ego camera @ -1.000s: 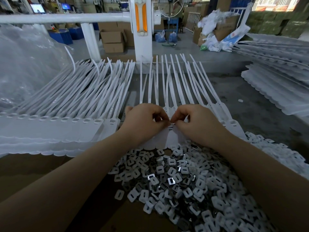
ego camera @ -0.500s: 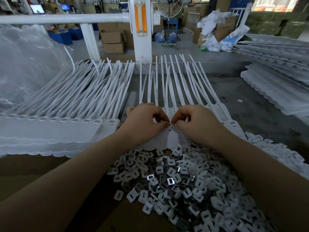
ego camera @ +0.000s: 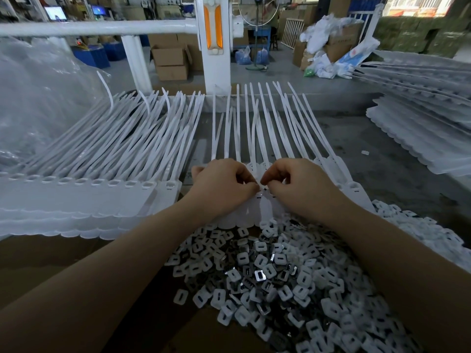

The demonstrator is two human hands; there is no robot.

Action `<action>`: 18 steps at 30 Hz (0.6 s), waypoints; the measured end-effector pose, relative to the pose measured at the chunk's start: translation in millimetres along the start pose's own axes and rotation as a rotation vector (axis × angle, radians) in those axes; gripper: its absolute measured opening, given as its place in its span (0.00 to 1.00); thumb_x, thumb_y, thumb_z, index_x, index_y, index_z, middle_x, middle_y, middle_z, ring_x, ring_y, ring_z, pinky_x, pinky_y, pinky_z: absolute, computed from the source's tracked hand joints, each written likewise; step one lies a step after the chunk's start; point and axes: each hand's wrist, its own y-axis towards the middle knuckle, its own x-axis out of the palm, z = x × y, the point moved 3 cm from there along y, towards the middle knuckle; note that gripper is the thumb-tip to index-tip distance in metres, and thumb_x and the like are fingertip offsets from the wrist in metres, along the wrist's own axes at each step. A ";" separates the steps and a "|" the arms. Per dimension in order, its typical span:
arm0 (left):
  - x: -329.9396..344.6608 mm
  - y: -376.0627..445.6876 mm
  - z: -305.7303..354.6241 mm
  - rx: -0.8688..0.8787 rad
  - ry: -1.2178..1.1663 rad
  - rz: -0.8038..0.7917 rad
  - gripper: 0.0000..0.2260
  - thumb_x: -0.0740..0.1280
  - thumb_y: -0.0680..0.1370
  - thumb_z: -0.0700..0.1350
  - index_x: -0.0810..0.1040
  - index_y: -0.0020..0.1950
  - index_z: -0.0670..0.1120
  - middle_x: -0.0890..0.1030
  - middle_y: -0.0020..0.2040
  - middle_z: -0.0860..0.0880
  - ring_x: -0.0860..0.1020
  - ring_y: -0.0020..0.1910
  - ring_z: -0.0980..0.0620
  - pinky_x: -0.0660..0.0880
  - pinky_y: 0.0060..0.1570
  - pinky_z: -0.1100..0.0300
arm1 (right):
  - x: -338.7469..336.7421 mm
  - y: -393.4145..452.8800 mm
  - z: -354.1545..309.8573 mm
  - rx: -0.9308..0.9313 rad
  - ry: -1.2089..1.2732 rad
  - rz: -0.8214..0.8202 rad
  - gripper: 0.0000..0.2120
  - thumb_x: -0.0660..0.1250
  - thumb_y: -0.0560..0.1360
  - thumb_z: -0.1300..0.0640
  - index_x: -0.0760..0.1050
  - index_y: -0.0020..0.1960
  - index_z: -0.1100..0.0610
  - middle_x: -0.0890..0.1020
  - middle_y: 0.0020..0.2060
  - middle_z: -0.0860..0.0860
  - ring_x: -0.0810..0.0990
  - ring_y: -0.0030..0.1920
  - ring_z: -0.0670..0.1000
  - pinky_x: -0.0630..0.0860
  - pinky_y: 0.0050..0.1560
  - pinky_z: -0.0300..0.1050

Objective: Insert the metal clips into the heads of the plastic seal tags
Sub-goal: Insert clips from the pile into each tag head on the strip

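Head view. Left hand (ego camera: 224,186) and right hand (ego camera: 298,186) close together at centre, knuckles up, fingers curled, fingertips meeting over the head of one seal tag (ego camera: 263,207) in the middle row. Both pinching at that head; whether a clip sits between the fingertips too small to tell. Middle row of white tags (ego camera: 254,133) flat on the grey surface (ego camera: 382,154), straps fanning away from the hands, flag ends toward the camera. Larger finished-looking batch of tags (ego camera: 102,174) just left, heads lined up in a band. Loose pile of clips (ego camera: 275,276) near the camera, between and under the forearms, white plastic pieces mixed with shiny metal ones, lying on brown cardboard (ego camera: 51,263). More stacked tags (ego camera: 420,128) far right. Clear plastic bag (ego camera: 38,98) far left. White rail post with orange reflector (ego camera: 213,34) behind.
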 end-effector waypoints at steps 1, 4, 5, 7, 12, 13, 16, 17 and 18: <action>0.1 0.0 0.2 -0.002 0.015 0.007 0.08 0.68 0.75 0.55 0.77 0.36 0.58 0.80 0.38 0.57 0.73 0.44 0.62 0.54 0.53 0.55 | -0.1 0.2 -0.2 -0.001 0.000 0.001 0.10 0.64 0.74 0.59 0.78 0.43 0.43 0.81 0.37 0.42 0.77 0.33 0.42 0.70 0.33 0.35; -0.2 0.9 0.2 -0.008 0.047 0.005 0.08 0.69 0.74 0.57 0.76 0.35 0.59 0.80 0.40 0.57 0.73 0.48 0.58 0.55 0.52 0.54 | 0.2 0.5 -0.7 -0.001 -0.001 0.005 0.10 0.64 0.74 0.58 0.77 0.43 0.42 0.80 0.37 0.41 0.77 0.32 0.40 0.69 0.32 0.34; -0.5 1.7 -0.2 -0.011 0.055 0.002 0.08 0.69 0.74 0.57 0.76 0.35 0.59 0.79 0.40 0.57 0.74 0.49 0.57 0.55 0.52 0.54 | 0.3 0.8 -1.0 0.000 -0.001 0.007 0.10 0.64 0.74 0.58 0.77 0.43 0.42 0.80 0.37 0.41 0.77 0.32 0.39 0.68 0.32 0.33; -1.6 2.7 -1.9 -0.019 0.066 0.008 0.08 0.70 0.73 0.58 0.76 0.35 0.59 0.77 0.40 0.56 0.73 0.50 0.56 0.56 0.51 0.53 | 0.5 1.2 -1.1 0.001 -0.003 0.010 0.10 0.65 0.73 0.58 0.77 0.43 0.42 0.80 0.37 0.41 0.76 0.32 0.37 0.67 0.32 0.33; -6.0 -0.9 1.3 0.050 0.088 0.024 0.06 0.71 0.72 0.60 0.78 0.38 0.62 0.78 0.41 0.57 0.73 0.48 0.56 0.56 0.50 0.54 | 0.9 -0.2 1.4 0.014 0.009 0.016 0.10 0.64 0.74 0.59 0.78 0.45 0.44 0.80 0.37 0.43 0.75 0.30 0.39 0.68 0.32 0.34; -7.5 -1.7 3.4 0.100 0.117 0.029 0.04 0.70 0.73 0.59 0.78 0.40 0.63 0.78 0.41 0.58 0.73 0.50 0.56 0.55 0.52 0.55 | 0.9 0.3 1.7 0.017 0.012 0.018 0.09 0.64 0.74 0.59 0.79 0.45 0.45 0.81 0.37 0.43 0.75 0.30 0.39 0.68 0.32 0.34; -13.6 -6.4 10.1 0.341 0.306 0.071 0.03 0.68 0.76 0.56 0.83 0.46 0.61 0.76 0.41 0.58 0.71 0.49 0.55 0.53 0.50 0.57 | -0.3 1.4 1.8 0.022 0.020 0.019 0.09 0.63 0.75 0.60 0.79 0.46 0.47 0.81 0.37 0.43 0.76 0.32 0.40 0.68 0.33 0.34; -15.1 -8.7 11.9 0.442 0.371 0.089 0.04 0.68 0.76 0.54 0.83 0.47 0.59 0.75 0.41 0.58 0.70 0.48 0.55 0.52 0.48 0.57 | -0.8 1.7 1.8 0.023 0.024 0.017 0.09 0.63 0.75 0.60 0.79 0.46 0.47 0.81 0.38 0.43 0.77 0.32 0.41 0.69 0.33 0.33; -16.4 -11.3 13.3 0.535 0.421 0.101 0.05 0.68 0.77 0.53 0.84 0.47 0.58 0.75 0.40 0.58 0.70 0.47 0.54 0.51 0.47 0.57 | -1.3 1.5 1.9 0.023 0.024 0.014 0.09 0.63 0.75 0.60 0.78 0.46 0.47 0.81 0.38 0.43 0.77 0.33 0.41 0.69 0.33 0.33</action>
